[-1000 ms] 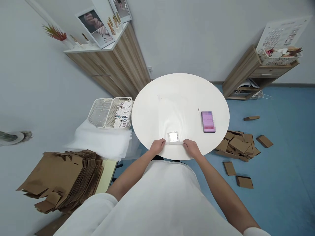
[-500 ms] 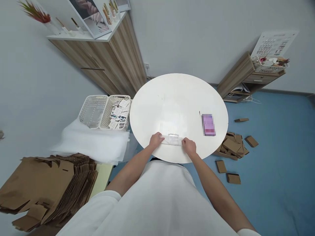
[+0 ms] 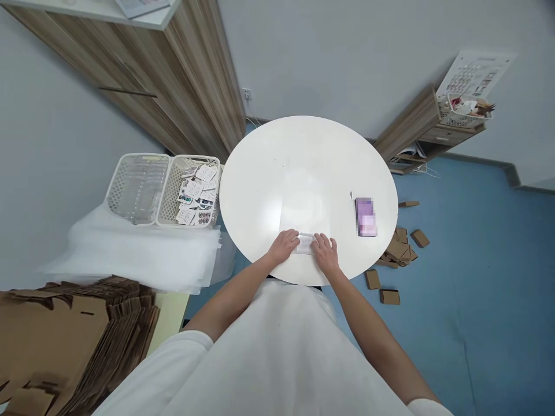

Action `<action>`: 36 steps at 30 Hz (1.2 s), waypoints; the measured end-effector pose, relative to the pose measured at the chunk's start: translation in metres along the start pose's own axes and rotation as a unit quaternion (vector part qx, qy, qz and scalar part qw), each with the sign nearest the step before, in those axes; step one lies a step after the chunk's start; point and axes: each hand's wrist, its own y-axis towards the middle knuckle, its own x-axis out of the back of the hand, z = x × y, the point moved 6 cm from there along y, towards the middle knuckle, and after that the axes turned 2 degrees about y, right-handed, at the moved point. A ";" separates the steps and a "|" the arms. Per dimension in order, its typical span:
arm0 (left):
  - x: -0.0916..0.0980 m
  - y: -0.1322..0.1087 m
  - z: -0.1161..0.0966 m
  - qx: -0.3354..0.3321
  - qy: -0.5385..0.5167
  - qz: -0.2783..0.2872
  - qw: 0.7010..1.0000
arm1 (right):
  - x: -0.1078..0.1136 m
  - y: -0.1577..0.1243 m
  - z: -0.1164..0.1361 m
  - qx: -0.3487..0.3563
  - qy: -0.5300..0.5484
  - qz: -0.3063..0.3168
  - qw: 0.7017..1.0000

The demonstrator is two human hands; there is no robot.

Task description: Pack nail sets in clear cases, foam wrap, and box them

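On the near edge of the round white table [image 3: 303,150] lies a small clear packet wrapped in thin white foam sheet [image 3: 306,242]. My left hand [image 3: 284,245] presses on its left end with fingers curled over it. My right hand [image 3: 325,252] lies on its right end, fingers laid flat over the wrap. The two hands are close together with only a narrow strip of the packet showing between them. A purple, blurred flat item [image 3: 366,216] rests on the table to the right, away from both hands.
Two white mesh baskets [image 3: 139,188] stand left of the table, one filled with small cards [image 3: 196,193]. White foam sheets [image 3: 130,251] and flat brown cardboard blanks [image 3: 65,341] pile at the left. Folded brown boxes [image 3: 396,251] lie on the blue floor at the right.
Both hands moved inward over the packet, folding the white sheet across it, so the shiny packet is now mostly covered. The camera tilted down and the view shifted.
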 end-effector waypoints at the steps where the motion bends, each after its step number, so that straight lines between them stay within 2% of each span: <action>1: -0.001 0.000 -0.003 -0.026 -0.007 0.012 1.000 | -0.001 0.000 0.001 0.027 0.002 0.014 1.000; 3: 0.002 -0.001 -0.006 -0.043 -0.023 0.026 0.998 | -0.001 0.000 0.000 0.061 0.009 0.040 0.997; 8: 0.005 -0.003 -0.007 -0.018 -0.066 0.084 0.994 | 0.001 0.000 -0.005 0.123 0.047 0.097 0.986; 15: 0.008 0.010 -0.008 0.020 -0.085 0.077 0.993 | 0.002 0.013 -0.004 0.110 0.081 0.123 0.983; 20: 0.012 0.009 -0.019 0.009 -0.107 0.096 0.990 | 0.015 0.004 -0.006 0.118 0.127 0.151 0.973; 24: 0.016 0.008 -0.023 0.029 -0.118 0.096 0.988 | 0.022 0.000 -0.011 0.114 0.133 0.122 0.977; 27: 0.016 0.011 -0.020 0.068 -0.150 0.102 0.981 | 0.026 0.004 -0.016 0.098 0.140 0.085 0.982; 29: 0.016 0.013 -0.016 0.102 -0.174 0.107 0.974 | 0.026 0.009 -0.020 0.074 0.152 0.087 0.982; 33: 0.015 0.022 -0.004 0.141 -0.197 0.104 0.964 | 0.020 0.022 -0.029 0.012 0.184 0.137 0.973; 36: 0.005 0.027 0.010 0.196 -0.226 0.171 0.939 | 0.013 0.034 -0.035 -0.034 0.223 0.190 0.956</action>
